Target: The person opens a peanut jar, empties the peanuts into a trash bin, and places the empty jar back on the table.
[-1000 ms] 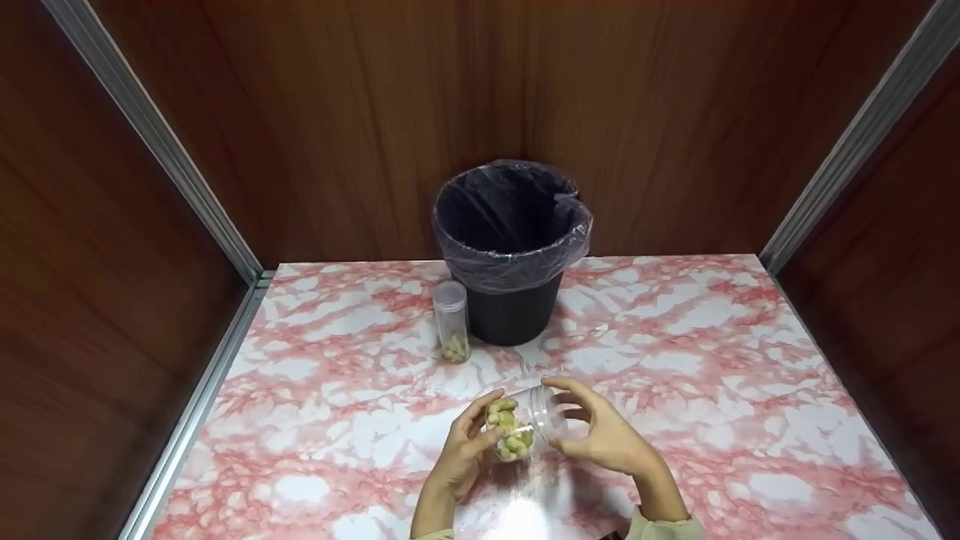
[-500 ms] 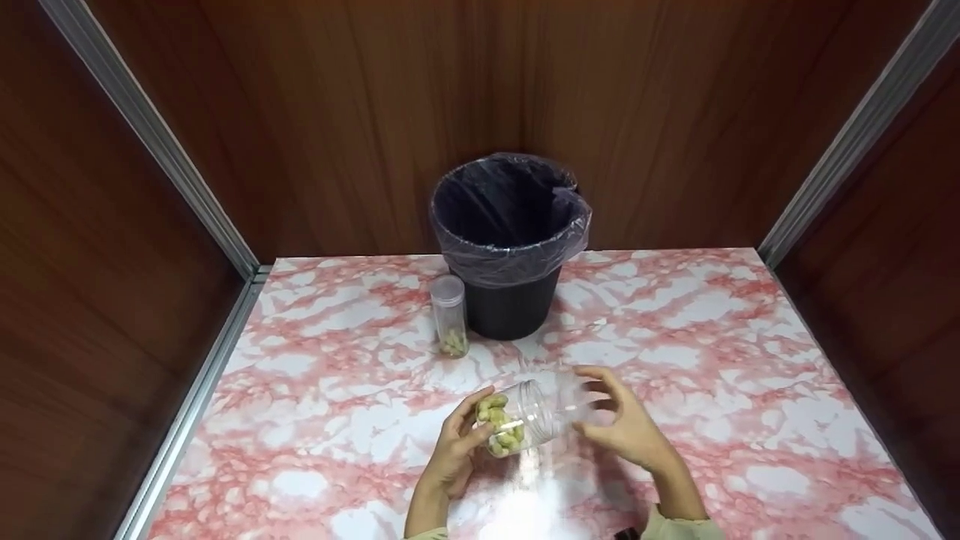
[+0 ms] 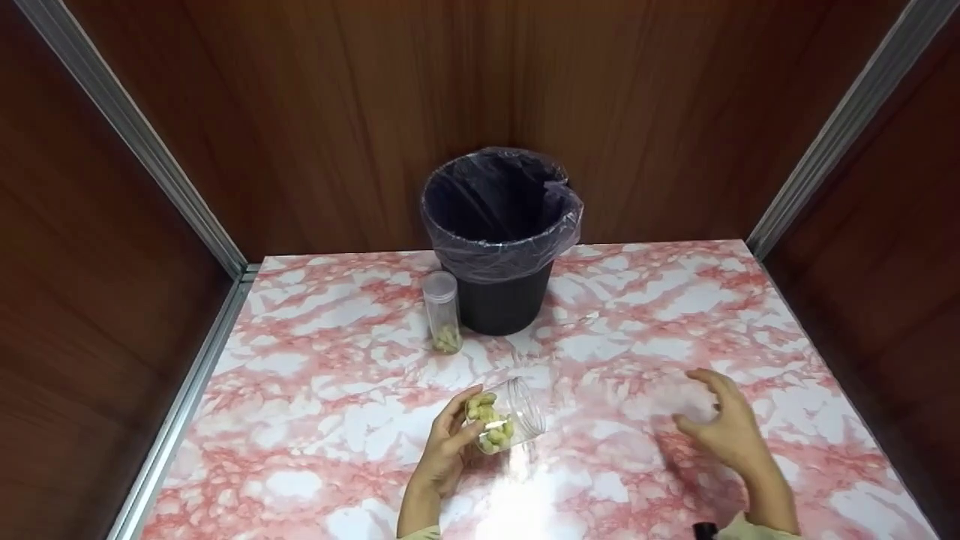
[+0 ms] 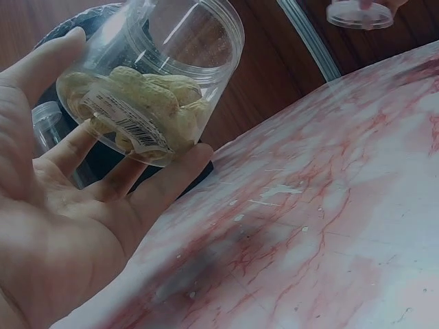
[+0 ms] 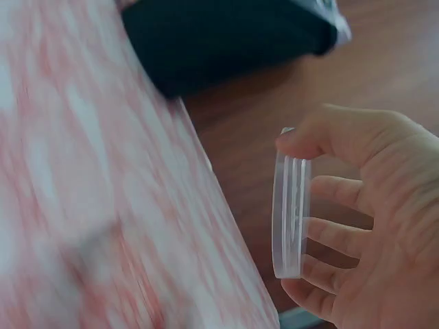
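My left hand (image 3: 441, 456) holds a clear plastic jar (image 3: 525, 409) by its base, tilted with its mouth toward the right. Peanuts in their shells (image 4: 161, 96) lie in the bottom of the jar, and a barcode label (image 4: 127, 120) sits on its base. The jar's threaded mouth is uncovered. Well to the right, my right hand (image 3: 731, 431) pinches a clear round lid (image 5: 289, 212) by its rim, thumb on one side and fingers on the other. In the head view the lid is blurred and hard to make out.
A black bin (image 3: 504, 304) with a translucent liner stands at the back of the red-and-white marbled table (image 3: 300, 442). Against its left side is a tall, lidded clear container (image 3: 442, 315) with some peanuts in it. Brown wooden panels (image 3: 360, 135) enclose the back and sides.
My right hand has drawn the lid off the jar and carried it away to the right. My left hand still holds the jar in nearly the same place.
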A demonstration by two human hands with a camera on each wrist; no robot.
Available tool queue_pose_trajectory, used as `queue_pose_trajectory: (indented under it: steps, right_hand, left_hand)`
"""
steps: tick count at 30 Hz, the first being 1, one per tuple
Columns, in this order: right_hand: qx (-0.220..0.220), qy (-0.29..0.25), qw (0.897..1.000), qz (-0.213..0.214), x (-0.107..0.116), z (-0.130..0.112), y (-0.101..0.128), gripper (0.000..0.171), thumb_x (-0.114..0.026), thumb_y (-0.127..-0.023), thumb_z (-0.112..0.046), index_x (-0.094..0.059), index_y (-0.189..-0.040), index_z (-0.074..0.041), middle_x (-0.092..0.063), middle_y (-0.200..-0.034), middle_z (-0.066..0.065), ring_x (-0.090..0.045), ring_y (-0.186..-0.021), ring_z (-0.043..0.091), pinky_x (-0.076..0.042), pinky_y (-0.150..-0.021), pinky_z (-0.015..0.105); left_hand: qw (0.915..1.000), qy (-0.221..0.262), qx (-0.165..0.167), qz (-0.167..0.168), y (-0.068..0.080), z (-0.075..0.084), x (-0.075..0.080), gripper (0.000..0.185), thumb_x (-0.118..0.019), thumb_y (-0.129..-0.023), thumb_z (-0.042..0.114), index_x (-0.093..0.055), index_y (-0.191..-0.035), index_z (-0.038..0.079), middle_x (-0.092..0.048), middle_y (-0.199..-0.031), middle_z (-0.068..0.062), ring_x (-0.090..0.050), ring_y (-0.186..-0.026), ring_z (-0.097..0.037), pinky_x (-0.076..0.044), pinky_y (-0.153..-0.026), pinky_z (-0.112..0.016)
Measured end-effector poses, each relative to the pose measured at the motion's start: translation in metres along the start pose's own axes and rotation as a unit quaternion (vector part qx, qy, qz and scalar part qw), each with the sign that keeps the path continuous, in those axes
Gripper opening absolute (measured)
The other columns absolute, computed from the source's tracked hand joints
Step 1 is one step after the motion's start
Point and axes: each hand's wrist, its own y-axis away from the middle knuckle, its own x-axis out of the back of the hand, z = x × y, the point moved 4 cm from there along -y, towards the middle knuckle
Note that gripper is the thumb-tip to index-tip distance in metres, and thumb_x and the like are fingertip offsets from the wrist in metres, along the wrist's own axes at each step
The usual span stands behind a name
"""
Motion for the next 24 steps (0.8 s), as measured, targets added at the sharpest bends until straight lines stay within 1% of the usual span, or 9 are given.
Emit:
queue_pose_trajectory:
  steps: [4, 6, 11, 14, 17, 19, 22, 24]
  right_hand:
    - [-0.007, 0.032, 0.999, -0.009, 0.01, 0.017, 0.001, 0.063, -0.081, -0.071, -0.002, -0.054, -0.127, 0.004, -0.044, -0.133, 0.031, -0.039, -0.121, 0.052, -0.036, -0.091, 0.067]
    - [-0.003, 0.045, 0.999, -0.015, 0.011, 0.023, 0.001, 0.062, -0.082, -0.071, -0.003, -0.055, -0.126, 0.006, -0.045, -0.132, 0.032, -0.038, -0.122, 0.053, -0.034, -0.092, 0.069]
    - [0.002, 0.077, 0.997, -0.019, 0.008, 0.038, 0.0, 0.062, -0.084, -0.069, -0.005, -0.057, -0.124, 0.007, -0.048, -0.127, 0.034, -0.041, -0.117, 0.054, -0.035, -0.091, 0.068]
    - [-0.016, 0.092, 0.995, -0.039, 0.004, 0.045, 0.001, 0.063, -0.084, -0.071, -0.007, -0.056, -0.125, 0.007, -0.047, -0.129, 0.036, -0.041, -0.117, 0.056, -0.035, -0.092, 0.069]
    - [-0.047, 0.102, 0.991, -0.068, -0.001, 0.051, 0.004, 0.064, -0.083, -0.074, -0.013, -0.054, -0.128, 0.006, -0.043, -0.132, 0.037, -0.037, -0.118, 0.059, -0.034, -0.092, 0.071]
    - [-0.061, 0.107, 0.989, -0.078, -0.005, 0.053, 0.007, 0.065, -0.083, -0.075, -0.016, -0.054, -0.129, 0.006, -0.041, -0.132, 0.038, -0.037, -0.117, 0.061, -0.036, -0.091, 0.072]
    - [-0.073, 0.11, 0.988, -0.084, -0.011, 0.055, 0.012, 0.067, -0.083, -0.075, -0.018, -0.052, -0.131, 0.005, -0.041, -0.133, 0.037, -0.038, -0.115, 0.061, -0.039, -0.088, 0.071]
    - [-0.074, 0.109, 0.988, -0.076, -0.013, 0.056, 0.015, 0.073, -0.083, -0.074, -0.017, -0.048, -0.134, 0.005, -0.04, -0.134, 0.037, -0.038, -0.115, 0.061, -0.039, -0.088, 0.071]
  left_hand:
    - [0.9999, 0.003, 0.009, 0.006, -0.001, -0.002, -0.001, 0.06, -0.058, -0.094, 0.008, -0.031, -0.147, 0.001, -0.041, -0.141, -0.018, -0.052, -0.118, -0.036, -0.053, -0.087, -0.046]
    - [0.9998, 0.013, 0.008, 0.009, -0.001, -0.002, -0.001, 0.06, -0.058, -0.094, 0.007, -0.031, -0.147, 0.0, -0.042, -0.14, -0.018, -0.049, -0.122, -0.038, -0.052, -0.09, -0.046]
    - [0.9993, 0.036, 0.006, 0.011, 0.001, -0.003, -0.002, 0.059, -0.057, -0.094, 0.008, -0.032, -0.147, 0.001, -0.044, -0.139, -0.016, -0.05, -0.12, -0.039, -0.054, -0.086, -0.045]
    - [0.9992, 0.038, 0.007, 0.007, 0.001, -0.004, -0.001, 0.059, -0.057, -0.094, 0.008, -0.031, -0.147, 0.002, -0.044, -0.139, -0.016, -0.055, -0.115, -0.037, -0.056, -0.08, -0.044]
    - [0.9993, 0.036, 0.01, 0.005, 0.002, -0.004, 0.0, 0.06, -0.057, -0.095, 0.008, -0.03, -0.147, 0.001, -0.043, -0.14, -0.018, -0.055, -0.115, -0.036, -0.056, -0.08, -0.044]
    - [0.9995, 0.03, 0.011, 0.006, 0.002, -0.004, 0.001, 0.06, -0.057, -0.095, 0.008, -0.029, -0.147, 0.0, -0.041, -0.14, -0.019, -0.055, -0.114, -0.035, -0.056, -0.081, -0.044]
    - [0.9996, 0.021, 0.016, 0.01, 0.003, -0.005, 0.001, 0.06, -0.058, -0.095, 0.008, -0.029, -0.147, -0.001, -0.041, -0.14, -0.019, -0.056, -0.112, -0.033, -0.055, -0.082, -0.046]
    - [0.9995, 0.022, 0.019, 0.008, 0.003, -0.005, 0.0, 0.06, -0.057, -0.095, 0.007, -0.028, -0.147, -0.002, -0.041, -0.14, -0.018, -0.055, -0.113, -0.033, -0.055, -0.084, -0.046]
